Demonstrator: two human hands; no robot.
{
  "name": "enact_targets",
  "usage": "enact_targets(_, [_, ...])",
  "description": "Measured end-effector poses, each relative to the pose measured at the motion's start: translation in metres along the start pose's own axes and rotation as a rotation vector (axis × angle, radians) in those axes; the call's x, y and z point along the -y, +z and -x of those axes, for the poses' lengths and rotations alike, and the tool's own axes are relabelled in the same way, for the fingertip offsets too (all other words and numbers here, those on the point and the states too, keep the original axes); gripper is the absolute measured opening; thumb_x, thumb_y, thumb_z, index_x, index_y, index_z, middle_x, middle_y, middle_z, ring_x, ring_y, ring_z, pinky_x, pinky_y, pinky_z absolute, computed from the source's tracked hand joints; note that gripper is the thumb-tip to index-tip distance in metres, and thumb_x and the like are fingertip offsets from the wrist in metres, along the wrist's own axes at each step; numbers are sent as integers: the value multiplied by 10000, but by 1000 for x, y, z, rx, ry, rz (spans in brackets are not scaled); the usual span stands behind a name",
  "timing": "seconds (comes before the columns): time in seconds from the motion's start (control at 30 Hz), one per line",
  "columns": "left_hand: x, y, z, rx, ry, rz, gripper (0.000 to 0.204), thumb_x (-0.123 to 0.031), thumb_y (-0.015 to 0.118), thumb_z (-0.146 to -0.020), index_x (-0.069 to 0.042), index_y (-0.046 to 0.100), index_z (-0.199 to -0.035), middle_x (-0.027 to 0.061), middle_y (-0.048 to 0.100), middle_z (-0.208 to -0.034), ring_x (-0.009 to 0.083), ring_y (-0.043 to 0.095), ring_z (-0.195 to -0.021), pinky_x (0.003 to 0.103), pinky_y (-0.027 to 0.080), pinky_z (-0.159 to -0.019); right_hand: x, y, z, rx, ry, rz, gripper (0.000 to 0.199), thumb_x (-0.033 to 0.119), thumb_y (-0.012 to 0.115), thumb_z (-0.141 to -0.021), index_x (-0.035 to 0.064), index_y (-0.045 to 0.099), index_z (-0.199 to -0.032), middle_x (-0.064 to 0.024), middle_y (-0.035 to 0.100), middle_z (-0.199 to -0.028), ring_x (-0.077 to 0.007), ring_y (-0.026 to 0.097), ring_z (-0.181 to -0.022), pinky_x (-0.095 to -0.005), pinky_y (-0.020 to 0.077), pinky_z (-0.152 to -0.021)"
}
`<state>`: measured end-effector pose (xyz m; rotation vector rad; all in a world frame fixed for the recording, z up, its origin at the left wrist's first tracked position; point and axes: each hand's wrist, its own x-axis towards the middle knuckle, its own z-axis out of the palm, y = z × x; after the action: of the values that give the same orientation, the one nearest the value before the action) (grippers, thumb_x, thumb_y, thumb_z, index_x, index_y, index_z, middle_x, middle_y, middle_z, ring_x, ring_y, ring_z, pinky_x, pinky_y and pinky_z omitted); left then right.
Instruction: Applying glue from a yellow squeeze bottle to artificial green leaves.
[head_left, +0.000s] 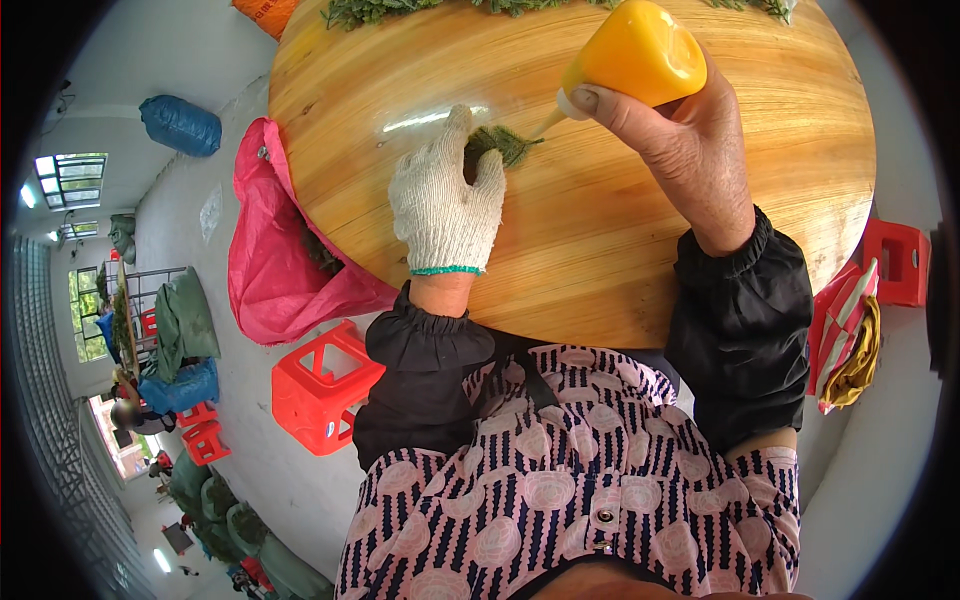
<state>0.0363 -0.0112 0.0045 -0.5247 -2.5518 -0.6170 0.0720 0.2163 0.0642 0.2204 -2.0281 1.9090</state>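
Note:
My left hand (447, 196), in a white knit glove with a green cuff edge, pinches a small green sprig (508, 146) of artificial foliage just above the wooden table (590, 245). The sprig's stem end points right. In my bare right hand (680, 145) is a yellow squeeze bottle (640, 55), tipped over with its pale narrow nozzle (548, 124) pointing down and left. The nozzle tip is at or very close to the sprig's stem end; whether they touch I cannot tell.
More green sprigs (380, 10) lie along the table's far edge. A pink sack (265, 240) hangs against its left side, beside a red plastic stool (325, 388). Another red stool (895, 262) and striped cloth (845, 335) are at the right. A blue bundle (180, 126) stands beyond.

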Motion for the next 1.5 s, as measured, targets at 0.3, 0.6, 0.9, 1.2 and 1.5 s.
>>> enact_targets(0.3, [3, 3, 0, -60, 69, 0, 432, -171, 776, -825, -40, 701, -1229, 152, 734, -899, 358, 687, -857, 471, 532, -817, 1, -6, -2, -37, -19, 71, 359, 189, 817, -910, 4, 670, -1180, -61, 740, -1048, -152, 702, -983, -302, 549, -908])
enact_targets(0.6, [-1, -5, 1, 0, 30, 10, 477, -136, 767, -842, -87, 689, -1310, 165, 741, -1094, 372, 685, -996, 463, 545, -893, 2, -33, -11, -80, 16, -10, 324, 245, 805, -915, 3, 702, -1103, -44, 735, -1027, -144, 680, -955, -290, 511, -910])
enact_targets(0.9, [5, -14, 3, 13, -13, 158, 404, -14, 677, -893, -38, 680, -1296, 175, 732, -1177, 362, 694, -1037, 424, 548, -940, -33, -60, -32, -323, 123, -388, 231, 231, 798, -912, 91, 713, -1075, 2, 712, -1000, -111, 663, -882, -266, 514, -784])
enact_targets(1.2, [160, -89, 48, -541, -724, 122, 423, -116, 600, -951, 35, 636, -1345, 226, 698, -1286, 320, 666, -1193, 365, 488, -1035, -53, -66, -40, -403, 176, -499, 227, 197, 802, -917, 38, 713, -1053, -29, 706, -934, -116, 643, -812, -262, 534, -749])
enact_targets(1.5, [105, -29, -62, -257, -106, 375, 401, -7, 579, -974, 77, 612, -1365, 215, 657, -1378, 278, 639, -1256, 353, 473, -1089, -82, -70, -43, -570, 210, -576, 296, 249, 824, -888, 45, 688, -1053, -43, 693, -939, -134, 642, -803, -272, 526, -698])
